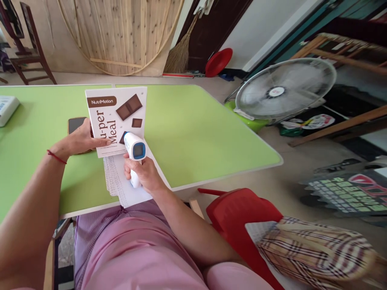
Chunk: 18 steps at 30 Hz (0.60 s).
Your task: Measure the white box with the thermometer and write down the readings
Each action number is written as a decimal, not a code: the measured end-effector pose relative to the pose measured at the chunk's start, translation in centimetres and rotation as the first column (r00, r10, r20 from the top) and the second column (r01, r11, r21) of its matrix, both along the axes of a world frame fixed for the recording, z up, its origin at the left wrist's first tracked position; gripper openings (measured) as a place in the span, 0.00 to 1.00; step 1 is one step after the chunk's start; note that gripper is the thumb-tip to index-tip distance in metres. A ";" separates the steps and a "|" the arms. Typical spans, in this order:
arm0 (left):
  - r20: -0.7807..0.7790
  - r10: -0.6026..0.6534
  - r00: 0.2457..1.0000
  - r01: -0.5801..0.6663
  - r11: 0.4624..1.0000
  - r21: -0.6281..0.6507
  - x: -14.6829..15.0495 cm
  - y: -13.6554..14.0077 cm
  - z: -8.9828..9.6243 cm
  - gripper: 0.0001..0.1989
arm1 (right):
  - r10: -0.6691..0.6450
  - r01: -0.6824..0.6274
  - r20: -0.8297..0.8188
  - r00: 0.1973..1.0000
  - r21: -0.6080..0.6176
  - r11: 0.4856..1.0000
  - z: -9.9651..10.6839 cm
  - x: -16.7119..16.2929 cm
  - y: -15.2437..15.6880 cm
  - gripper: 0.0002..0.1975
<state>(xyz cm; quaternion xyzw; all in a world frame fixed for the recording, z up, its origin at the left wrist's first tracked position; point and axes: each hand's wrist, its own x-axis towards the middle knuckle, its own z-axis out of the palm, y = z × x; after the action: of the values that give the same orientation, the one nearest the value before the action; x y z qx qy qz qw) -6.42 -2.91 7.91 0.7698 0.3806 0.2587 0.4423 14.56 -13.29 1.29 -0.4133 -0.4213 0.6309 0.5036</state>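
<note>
My left hand (86, 139) is closed on the left edge of a white box (130, 96) with brown lettering and chocolate pieces printed on it, its thumb across the front. The box stands upright over the green table. In my right hand (145, 171) is a white and blue infrared thermometer (135, 147), gripped round its handle. Its nose points at the lower part of the box; whether they touch I cannot tell. Under both lie several sheets of paper (142, 195), some printed, near the table's front edge. A phone (75, 124) lies behind my left hand, partly hidden.
The green table (193, 133) reaches away in front of me. At its far left sits a white device (7, 108). On the right are a standing fan (284, 90) and a red chair (242, 213) with a plaid bag (317, 249). A broom (181, 50) leans at the back.
</note>
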 end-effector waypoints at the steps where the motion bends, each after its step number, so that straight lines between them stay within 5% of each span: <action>1: -0.004 0.009 1.000 -0.009 1.000 -0.009 0.0 0.0 0.0 0.31 | 0.000 0.000 0.006 1.000 -0.004 1.000 0.0 0.0 0.0 0.16; 11: -0.010 -0.031 0.999 0.031 0.999 0.010 -0.5 0.4 -0.1 0.27 | -0.045 0.041 0.150 0.988 0.028 0.999 0.8 0.8 -1.0 0.16; 15: 0.001 -0.041 0.999 0.041 0.999 0.001 -0.5 0.4 0.0 0.27 | -0.038 0.002 0.254 0.966 0.141 0.990 1.3 4.3 -0.5 0.14; 18: 0.008 -0.042 0.999 0.042 0.999 0.001 -0.5 0.3 0.1 0.27 | -0.132 -0.020 0.475 0.870 0.300 0.954 2.0 8.1 1.5 0.10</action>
<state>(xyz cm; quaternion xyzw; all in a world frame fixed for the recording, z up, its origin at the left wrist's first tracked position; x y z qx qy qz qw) -6.88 -2.62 8.04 0.7768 0.3624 0.2522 0.4490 22.69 -11.76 3.33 -0.4917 -0.6121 0.4205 0.4547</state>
